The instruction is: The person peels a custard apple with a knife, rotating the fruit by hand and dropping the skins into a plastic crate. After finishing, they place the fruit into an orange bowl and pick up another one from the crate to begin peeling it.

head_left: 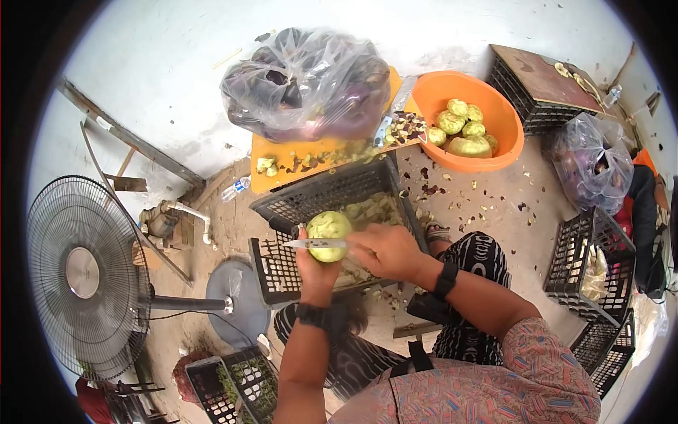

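A round, pale green peeled vegetable [329,227] rests in my left hand [316,271], which holds it from below and from the left. My right hand [393,251] grips a knife [308,243], its blade lying across the front of the vegetable and pointing left. Both hands are over a black plastic crate [277,270] that has pale peelings inside. Behind the crate stands an orange-yellow board [263,184] with dark and green scraps on it. A clear bag of dark purple vegetables [304,85] sits on that board.
An orange basin [505,116] at the back right holds several peeled vegetables. A standing fan [85,275] is at the left. More black crates [590,261] and another clear bag [593,162] stand at the right. Scraps lie on the floor; a bottle [236,189] is near the wall.
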Available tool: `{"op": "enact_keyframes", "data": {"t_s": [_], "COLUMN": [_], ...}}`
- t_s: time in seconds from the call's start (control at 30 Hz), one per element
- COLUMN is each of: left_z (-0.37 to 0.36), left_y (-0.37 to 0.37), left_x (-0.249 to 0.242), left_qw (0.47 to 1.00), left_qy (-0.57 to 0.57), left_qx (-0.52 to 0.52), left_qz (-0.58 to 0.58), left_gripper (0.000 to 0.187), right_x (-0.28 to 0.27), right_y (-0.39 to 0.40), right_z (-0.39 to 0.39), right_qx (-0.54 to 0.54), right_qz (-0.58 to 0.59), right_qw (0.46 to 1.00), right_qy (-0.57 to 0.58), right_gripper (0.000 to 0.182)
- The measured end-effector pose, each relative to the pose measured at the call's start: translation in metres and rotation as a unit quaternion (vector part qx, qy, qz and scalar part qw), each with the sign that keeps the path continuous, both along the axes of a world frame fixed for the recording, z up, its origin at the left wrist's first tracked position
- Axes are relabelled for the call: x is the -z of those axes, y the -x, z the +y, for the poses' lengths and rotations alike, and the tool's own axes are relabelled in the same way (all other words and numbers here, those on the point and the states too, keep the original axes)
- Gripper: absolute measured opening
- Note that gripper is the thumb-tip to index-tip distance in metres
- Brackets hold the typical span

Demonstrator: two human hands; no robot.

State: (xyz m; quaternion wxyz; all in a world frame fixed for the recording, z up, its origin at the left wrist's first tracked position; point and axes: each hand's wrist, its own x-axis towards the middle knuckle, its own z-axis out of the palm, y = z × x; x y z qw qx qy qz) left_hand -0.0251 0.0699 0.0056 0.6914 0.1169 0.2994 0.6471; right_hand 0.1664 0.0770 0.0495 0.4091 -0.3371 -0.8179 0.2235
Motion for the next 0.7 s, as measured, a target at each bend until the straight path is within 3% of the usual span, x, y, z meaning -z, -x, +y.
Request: {"op": "enact_keyframes", "data": {"t_s": [0.7], "left_z": [-0.008], "left_y": [0.002], "left_x": [-0.012], "left_qw": [1.0], "left_qy": [0.014], "left_qx": [-0.013], "left_qz": [-0.014], "left_gripper": [0.063], "right_x": [-0.004], "right_y": [-0.008], "right_z": [0.006], "right_qx": [0.005], "right_qz": [-0.023], "right_qw": [0.998], "right_qy": [-0.051], "right_gripper": [0.022]}}
